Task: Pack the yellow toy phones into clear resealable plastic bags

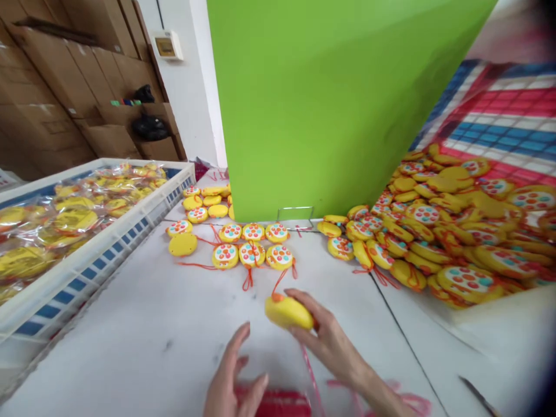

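Note:
My right hand (330, 339) grips a round yellow toy (286, 313) by its right side, holding it tilted over the table. An orange cord (278, 284) rises from the toy's top edge. To its left, my left hand (234, 376) is held with fingers apart and nothing in them. Beyond both hands, several like toys (252, 253) lie in short rows, their white faces with coloured dots turned up. One toy (182, 244) at the left of these rows shows a plain yellow back. A red packet-like thing (282, 403) lies below my hands, partly hidden.
A big heap of the yellow toys (423, 231) spreads at right against a striped bag (499, 127). At left stands a white crate (87, 260) of bagged toys. A green panel (313, 104) rises behind. Pink ribbon (412, 402) and a knife-like tool (478, 397) lie near the front.

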Action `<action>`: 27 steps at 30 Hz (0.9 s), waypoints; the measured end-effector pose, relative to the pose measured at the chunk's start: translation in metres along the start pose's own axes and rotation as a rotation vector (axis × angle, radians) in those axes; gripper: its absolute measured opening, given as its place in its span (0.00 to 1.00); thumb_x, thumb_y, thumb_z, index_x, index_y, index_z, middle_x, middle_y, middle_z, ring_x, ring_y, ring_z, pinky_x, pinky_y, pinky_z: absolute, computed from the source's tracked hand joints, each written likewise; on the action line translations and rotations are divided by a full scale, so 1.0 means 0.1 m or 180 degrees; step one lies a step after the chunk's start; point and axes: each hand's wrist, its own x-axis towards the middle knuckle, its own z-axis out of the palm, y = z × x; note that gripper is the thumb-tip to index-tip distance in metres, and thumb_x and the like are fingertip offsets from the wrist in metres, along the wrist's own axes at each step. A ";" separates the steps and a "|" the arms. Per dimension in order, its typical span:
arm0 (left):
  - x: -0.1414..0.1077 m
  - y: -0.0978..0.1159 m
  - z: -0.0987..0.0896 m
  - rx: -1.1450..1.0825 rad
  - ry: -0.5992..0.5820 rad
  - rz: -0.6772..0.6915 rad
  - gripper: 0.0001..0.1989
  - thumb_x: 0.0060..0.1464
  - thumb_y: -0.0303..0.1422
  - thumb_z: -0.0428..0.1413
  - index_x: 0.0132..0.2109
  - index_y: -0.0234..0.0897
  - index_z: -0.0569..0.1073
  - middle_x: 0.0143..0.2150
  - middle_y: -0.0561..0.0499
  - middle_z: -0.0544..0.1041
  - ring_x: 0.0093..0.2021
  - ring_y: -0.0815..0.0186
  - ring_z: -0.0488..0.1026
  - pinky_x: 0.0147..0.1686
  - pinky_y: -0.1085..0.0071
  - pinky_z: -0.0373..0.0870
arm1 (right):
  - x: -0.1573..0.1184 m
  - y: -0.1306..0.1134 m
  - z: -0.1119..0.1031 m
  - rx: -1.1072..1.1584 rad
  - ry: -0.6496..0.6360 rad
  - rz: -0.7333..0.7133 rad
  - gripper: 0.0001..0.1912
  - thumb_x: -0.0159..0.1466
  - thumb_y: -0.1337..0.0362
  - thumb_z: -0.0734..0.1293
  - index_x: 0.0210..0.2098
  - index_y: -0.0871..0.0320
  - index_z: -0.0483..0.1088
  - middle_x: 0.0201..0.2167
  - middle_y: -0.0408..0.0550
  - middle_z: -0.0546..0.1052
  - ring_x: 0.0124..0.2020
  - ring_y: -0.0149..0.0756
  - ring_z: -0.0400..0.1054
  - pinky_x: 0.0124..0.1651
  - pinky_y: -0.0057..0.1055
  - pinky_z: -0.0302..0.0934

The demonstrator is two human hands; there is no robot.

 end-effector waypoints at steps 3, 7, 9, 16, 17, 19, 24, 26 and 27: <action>0.12 0.15 0.02 0.0152 -0.0355 0.0241 0.23 0.52 0.36 0.54 0.56 0.42 0.62 0.58 0.45 0.66 0.58 0.57 0.62 0.54 0.65 0.64 | -0.38 -0.26 0.23 0.0724 -0.0162 0.0101 0.21 0.60 0.69 0.64 0.51 0.50 0.59 0.47 0.45 0.71 0.46 0.34 0.67 0.48 0.27 0.62; 0.05 0.24 -0.02 0.0360 -0.0560 0.0382 0.12 0.53 0.34 0.54 0.46 0.43 0.68 0.45 0.49 0.74 0.45 0.62 0.71 0.45 0.71 0.67 | -0.56 -0.33 0.47 0.1247 0.0221 0.0175 0.12 0.60 0.64 0.66 0.44 0.49 0.63 0.41 0.43 0.72 0.43 0.34 0.68 0.44 0.25 0.63; -0.04 0.21 -0.02 0.0405 -0.0380 0.0534 0.11 0.53 0.33 0.54 0.45 0.43 0.68 0.44 0.50 0.74 0.44 0.62 0.71 0.44 0.72 0.67 | -0.60 -0.32 0.57 0.1370 0.0531 0.0004 0.12 0.60 0.61 0.67 0.43 0.49 0.64 0.41 0.43 0.71 0.42 0.35 0.68 0.43 0.25 0.63; -0.27 0.11 0.05 0.0406 0.0279 0.0415 0.11 0.53 0.36 0.54 0.45 0.43 0.70 0.46 0.48 0.74 0.50 0.57 0.69 0.46 0.70 0.66 | -0.64 -0.37 0.78 0.1507 0.0676 -0.0254 0.10 0.62 0.59 0.65 0.42 0.50 0.63 0.39 0.45 0.70 0.40 0.35 0.67 0.41 0.28 0.64; -0.27 0.11 0.05 0.0397 0.0325 0.0335 0.11 0.53 0.36 0.54 0.45 0.43 0.70 0.47 0.48 0.74 0.50 0.57 0.69 0.47 0.70 0.66 | -0.63 -0.39 0.79 0.1477 0.0700 -0.0246 0.10 0.62 0.58 0.65 0.42 0.50 0.63 0.39 0.45 0.70 0.41 0.35 0.67 0.41 0.28 0.64; -0.23 0.13 0.01 0.0429 0.0215 0.0228 0.12 0.53 0.37 0.54 0.45 0.42 0.69 0.46 0.48 0.74 0.49 0.58 0.70 0.46 0.70 0.67 | -0.61 -0.40 0.79 0.1305 0.0684 -0.0244 0.09 0.62 0.60 0.64 0.42 0.50 0.63 0.38 0.45 0.71 0.40 0.35 0.68 0.41 0.27 0.63; -0.14 0.11 -0.20 0.0970 0.0219 0.0123 0.18 0.54 0.37 0.52 0.52 0.40 0.63 0.50 0.45 0.71 0.47 0.59 0.71 0.44 0.68 0.69 | -0.55 -0.32 0.66 0.0883 -0.0034 0.0385 0.19 0.61 0.66 0.63 0.52 0.51 0.61 0.44 0.48 0.72 0.45 0.38 0.68 0.47 0.32 0.62; -0.19 0.00 -0.22 0.1431 0.0578 0.0464 0.17 0.55 0.35 0.52 0.51 0.39 0.62 0.49 0.45 0.71 0.47 0.60 0.71 0.44 0.67 0.70 | -0.55 -0.27 0.60 0.1416 -0.0035 0.0934 0.23 0.60 0.63 0.64 0.55 0.53 0.59 0.47 0.51 0.72 0.48 0.41 0.67 0.46 0.35 0.64; -0.24 -0.09 -0.20 0.1695 0.0589 0.0822 0.14 0.55 0.34 0.51 0.49 0.39 0.64 0.46 0.45 0.72 0.45 0.60 0.71 0.43 0.67 0.70 | -0.56 -0.24 0.58 0.1802 0.0039 0.1217 0.24 0.60 0.61 0.64 0.55 0.54 0.59 0.48 0.51 0.71 0.47 0.42 0.67 0.44 0.36 0.65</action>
